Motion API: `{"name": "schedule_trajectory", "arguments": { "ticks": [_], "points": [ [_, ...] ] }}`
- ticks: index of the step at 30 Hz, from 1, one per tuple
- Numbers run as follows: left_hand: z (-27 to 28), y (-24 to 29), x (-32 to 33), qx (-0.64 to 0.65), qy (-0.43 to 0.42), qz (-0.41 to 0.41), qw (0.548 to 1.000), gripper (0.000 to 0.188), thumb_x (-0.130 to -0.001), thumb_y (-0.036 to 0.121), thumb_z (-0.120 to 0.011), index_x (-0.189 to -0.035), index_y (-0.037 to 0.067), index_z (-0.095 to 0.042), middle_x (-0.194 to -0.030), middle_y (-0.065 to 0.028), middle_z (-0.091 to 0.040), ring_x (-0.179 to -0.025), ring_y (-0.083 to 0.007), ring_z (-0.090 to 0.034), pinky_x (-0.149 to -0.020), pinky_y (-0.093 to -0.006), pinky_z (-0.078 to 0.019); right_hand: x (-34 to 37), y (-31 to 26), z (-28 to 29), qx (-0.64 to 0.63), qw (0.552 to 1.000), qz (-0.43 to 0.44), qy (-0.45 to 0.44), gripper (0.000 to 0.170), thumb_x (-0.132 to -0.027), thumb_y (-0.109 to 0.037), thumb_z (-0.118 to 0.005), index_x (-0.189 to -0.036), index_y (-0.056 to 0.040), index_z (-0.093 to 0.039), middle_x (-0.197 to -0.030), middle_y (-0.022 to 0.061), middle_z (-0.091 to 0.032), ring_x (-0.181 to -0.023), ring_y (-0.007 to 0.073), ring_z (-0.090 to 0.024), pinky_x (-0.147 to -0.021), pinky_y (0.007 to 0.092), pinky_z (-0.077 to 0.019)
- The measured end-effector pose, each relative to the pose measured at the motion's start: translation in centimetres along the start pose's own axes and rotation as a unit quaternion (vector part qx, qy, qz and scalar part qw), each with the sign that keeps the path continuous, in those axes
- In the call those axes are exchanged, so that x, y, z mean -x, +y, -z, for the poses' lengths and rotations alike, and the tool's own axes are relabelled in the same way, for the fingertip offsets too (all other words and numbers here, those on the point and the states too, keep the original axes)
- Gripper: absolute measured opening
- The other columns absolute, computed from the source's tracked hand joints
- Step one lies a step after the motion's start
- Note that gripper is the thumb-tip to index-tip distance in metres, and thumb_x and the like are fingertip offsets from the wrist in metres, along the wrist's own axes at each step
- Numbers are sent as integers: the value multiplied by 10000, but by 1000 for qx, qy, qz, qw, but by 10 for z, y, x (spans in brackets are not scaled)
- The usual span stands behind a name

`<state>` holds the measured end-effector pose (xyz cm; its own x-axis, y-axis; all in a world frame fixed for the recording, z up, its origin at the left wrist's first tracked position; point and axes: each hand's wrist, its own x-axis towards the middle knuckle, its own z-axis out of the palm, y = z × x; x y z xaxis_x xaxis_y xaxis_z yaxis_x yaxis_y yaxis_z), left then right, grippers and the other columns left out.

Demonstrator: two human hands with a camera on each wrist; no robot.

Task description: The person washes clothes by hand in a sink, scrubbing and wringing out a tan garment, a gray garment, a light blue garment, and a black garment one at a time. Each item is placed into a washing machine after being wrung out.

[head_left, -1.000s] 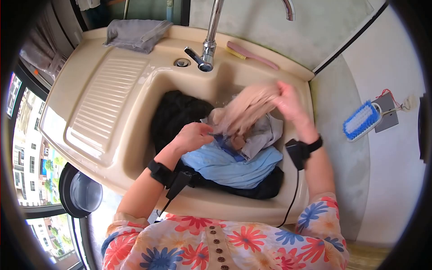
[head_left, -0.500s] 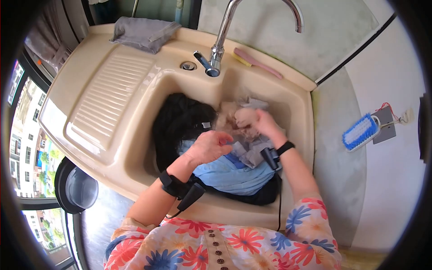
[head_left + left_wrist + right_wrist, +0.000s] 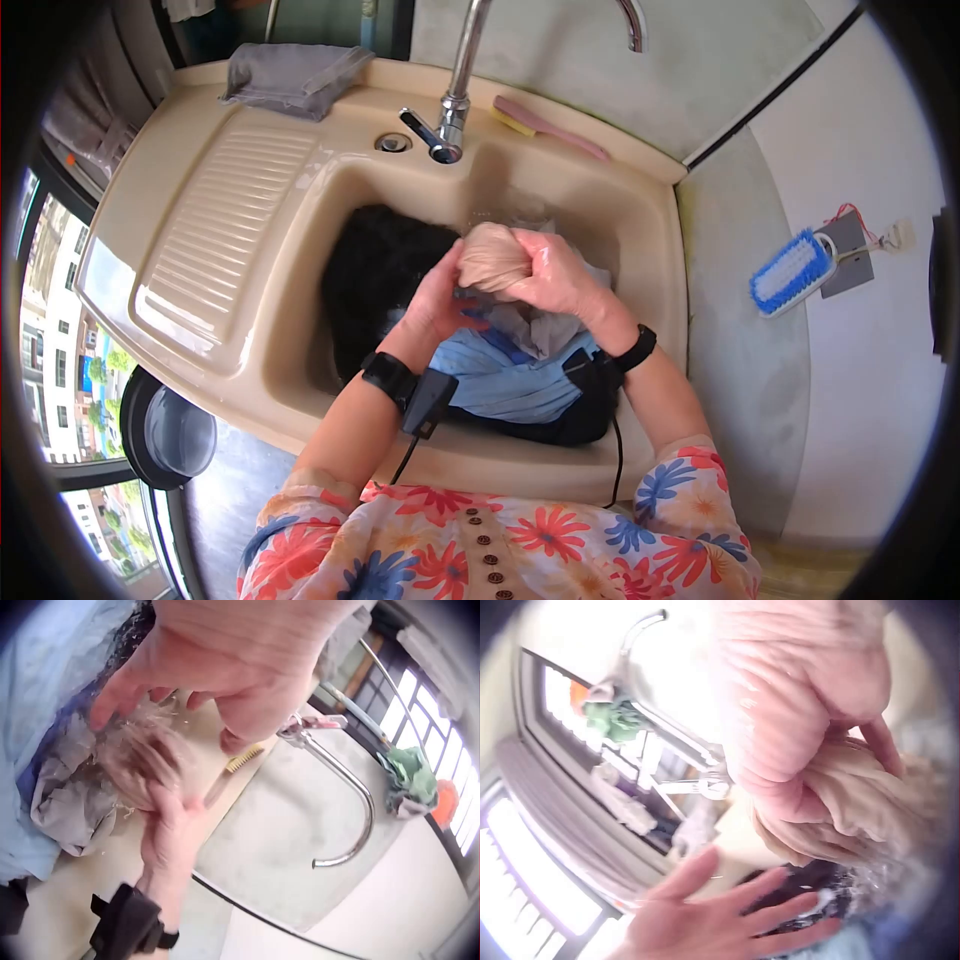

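A wet beige cloth [image 3: 495, 258] is bunched up over the sink, gripped by my right hand [image 3: 555, 275] with the thumb pressed on it. My left hand [image 3: 437, 300] is beside the cloth on its left, fingers spread and holding nothing, as the right wrist view shows of the same left hand [image 3: 727, 911]. Below both hands, a light blue garment [image 3: 510, 385], a grey cloth [image 3: 545, 335] and black clothing [image 3: 380, 270] lie heaped in the sink basin. In the left wrist view the beige cloth [image 3: 146, 761] is blurred, with water drops around it.
The cream sink [image 3: 290, 350] has a ribbed washboard [image 3: 225, 215] at its left. A tap [image 3: 455, 110] rises at the back, near a pink brush [image 3: 555, 128] and a folded grey cloth [image 3: 295, 80]. On the right wall hangs a blue-and-white brush [image 3: 793, 272].
The right hand lowered the beige cloth from a raised, stretched position into the basin, then lifted it bunched up. The left hand came in beside it and spread its fingers.
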<state>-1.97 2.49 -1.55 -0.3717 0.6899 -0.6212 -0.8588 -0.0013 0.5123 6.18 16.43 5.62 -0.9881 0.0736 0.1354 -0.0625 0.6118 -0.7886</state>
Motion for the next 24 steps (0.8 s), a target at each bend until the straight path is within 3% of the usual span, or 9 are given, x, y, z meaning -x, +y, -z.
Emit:
{"name": "schedule_trajectory", "arguments": {
  "ticks": [3,4,6,7,10,14,17,19,24],
  "points": [
    [29,-18,-45,125,-143,-114,975,368,-873,307,-500,-1088,13,-551,-1018,-112,-586,-897,-244,-570,-770,-407,-481,4,22,-41,-82,991,58,84,354,-655,-162,-658,-968,-27,-561,-825,203,-610,-782,364,-600,-679,373,-472],
    [23,-19,-39,126,-142,-113,975,368,-873,307,-500,-1088,13,-551,-1018,-112,-586,-897,-244,-570,-770,-407,-481,6,47,-44,24,997,10,69,373,-661,-155,-645,-1008,-56,-552,-869,210,-612,-821,385,-590,-705,407,-474],
    [6,-6,-17,17,33,-160,986,255,-855,107,-468,-1055,-21,-561,-930,-114,-606,-746,-209,-595,-670,-297,-492,15,108,-44,119,990,-70,23,344,-674,-149,-622,-1002,-68,-558,-899,209,-613,-849,391,-580,-740,436,-471],
    [6,-2,-9,17,35,-159,986,255,-855,107,-468,-1055,-21,-561,-930,-114,-606,-746,-209,-595,-670,-297,-492,21,103,-29,208,961,-179,-9,332,-688,-141,-602,-1010,-70,-558,-916,203,-614,-878,380,-577,-764,444,-468],
    [20,12,2,-129,6,-160,979,291,-831,98,-486,-1099,0,-546,-959,-84,-589,-837,-183,-587,-703,-315,-481,36,143,-13,242,929,-273,59,276,-704,-117,-589,-971,-58,-552,-927,194,-615,-916,361,-574,-777,435,-465],
    [25,22,26,-180,36,-147,972,368,-814,138,-537,-1165,31,-510,-996,-62,-581,-915,-179,-554,-763,-369,-457,49,157,-22,350,892,-281,52,244,-705,-108,-585,-939,-46,-548,-928,198,-614,-919,358,-578,-772,439,-462],
    [29,12,29,-203,-13,-132,970,386,-808,149,-560,-1173,40,-504,-1028,-71,-571,-903,-188,-557,-757,-381,-455,46,155,-9,340,904,-253,-54,358,-674,-110,-647,-995,6,-541,-911,224,-605,-895,368,-586,-774,402,-476],
    [26,13,39,-209,-12,-126,970,396,-804,153,-580,-1178,47,-502,-1052,-85,-564,-915,-206,-559,-763,-396,-460,28,139,16,205,956,-181,109,324,-685,-78,-616,-992,6,-554,-913,193,-623,-863,305,-611,-774,378,-474],
    [24,7,48,-98,-10,-87,991,410,-823,203,-584,-1188,47,-481,-1063,-128,-548,-987,-285,-537,-774,-497,-464,-19,-4,79,-101,986,-38,126,376,-677,20,-605,-1049,5,-550,-956,42,-595,-872,121,-554,-792,249,-448]
  ]
}}
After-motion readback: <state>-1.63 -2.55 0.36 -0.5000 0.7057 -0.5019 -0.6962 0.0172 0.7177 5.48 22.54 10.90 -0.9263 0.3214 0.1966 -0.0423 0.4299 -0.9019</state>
